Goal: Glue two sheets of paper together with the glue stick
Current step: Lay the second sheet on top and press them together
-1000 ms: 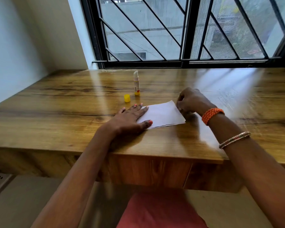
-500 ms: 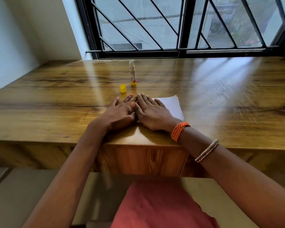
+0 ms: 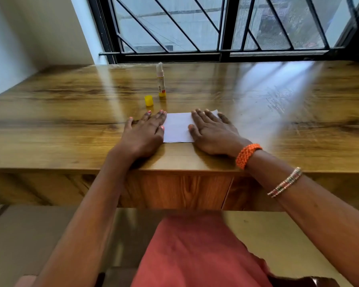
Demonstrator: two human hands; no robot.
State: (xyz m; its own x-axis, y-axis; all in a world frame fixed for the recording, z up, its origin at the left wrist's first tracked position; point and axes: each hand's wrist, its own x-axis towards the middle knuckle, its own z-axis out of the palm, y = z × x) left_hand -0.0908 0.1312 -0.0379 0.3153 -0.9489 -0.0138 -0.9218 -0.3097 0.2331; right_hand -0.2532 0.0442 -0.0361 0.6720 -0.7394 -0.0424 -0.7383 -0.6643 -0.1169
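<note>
White paper sheets (image 3: 178, 127) lie stacked flat on the wooden table (image 3: 71, 121), near its front edge. My left hand (image 3: 144, 134) rests flat, palm down, at the paper's left edge, fingers spread. My right hand (image 3: 212, 132) lies flat on the right part of the paper and covers it there. An uncapped glue stick (image 3: 160, 80) stands upright behind the paper, with its yellow cap (image 3: 148, 100) on the table to its left. Neither hand holds anything.
A barred window (image 3: 216, 27) runs along the table's far edge, and a white wall (image 3: 19, 38) closes the left side. The table's front edge (image 3: 174, 170) lies just under my wrists. An orange band and thin bangles ring my right wrist.
My hands, side by side on the paper half a second ago, have slid apart: the left to the left edge, the right to the right, uncovering the paper's middle.
</note>
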